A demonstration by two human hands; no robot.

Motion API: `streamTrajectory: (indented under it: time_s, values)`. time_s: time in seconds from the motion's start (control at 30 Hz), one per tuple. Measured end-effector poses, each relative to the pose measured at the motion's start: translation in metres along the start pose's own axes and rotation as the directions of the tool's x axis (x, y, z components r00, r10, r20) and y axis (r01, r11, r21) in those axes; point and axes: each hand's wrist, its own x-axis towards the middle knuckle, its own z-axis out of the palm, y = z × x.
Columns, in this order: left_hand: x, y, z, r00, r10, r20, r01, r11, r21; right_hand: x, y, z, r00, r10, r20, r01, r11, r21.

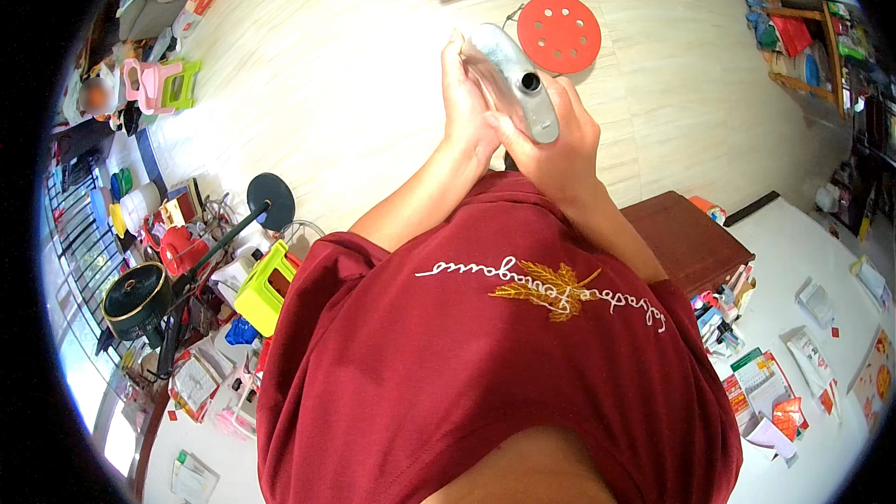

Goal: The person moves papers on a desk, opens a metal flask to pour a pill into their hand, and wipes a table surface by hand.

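Observation:
Both my hands are raised in front of my dark red shirt, holding one grey, flattened metal piece [519, 77] with a short dark round opening on its face. My left hand [467, 105] wraps its left side and far end, fingers pointing away from me. My right hand [558, 135] grips it from below and the right, thumb lying along its near edge. A thin wire or cord seems to trail from the piece's far end toward the floor. The part of the piece under my palms is hidden.
A round red stool seat with holes [559, 33] stands on the pale tiled floor just beyond my hands. A brown wooden box [689, 238] sits to my right beside scattered papers [775, 383]. At left are a lime plastic stool [262, 287], a black pot [137, 301] and clutter.

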Motion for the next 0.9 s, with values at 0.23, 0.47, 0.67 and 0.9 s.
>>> streamTrajectory:
  time_s: [0.23,0.47,0.67,0.9]
  values:
    - [0.028,-0.001,-0.063,0.989,0.058,0.137,-0.105,0.924,0.368,0.011,0.023,-0.027,0.732,0.577,0.363,-0.676,0.681,0.280]
    - [0.024,0.039,-0.034,0.950,-0.082,0.302,-0.052,0.909,0.413,0.008,0.040,-0.045,0.608,0.466,0.642,-0.780,0.501,0.375]
    - [0.015,0.044,-0.007,0.884,-0.218,0.414,0.050,0.924,0.380,0.021,0.040,-0.051,0.554,0.359,0.751,-0.781,0.538,0.318]
    - [0.038,0.036,0.009,0.822,-0.288,0.491,0.186,0.951,0.247,0.029,0.033,-0.053,0.120,0.338,0.933,-0.908,-0.342,0.241]
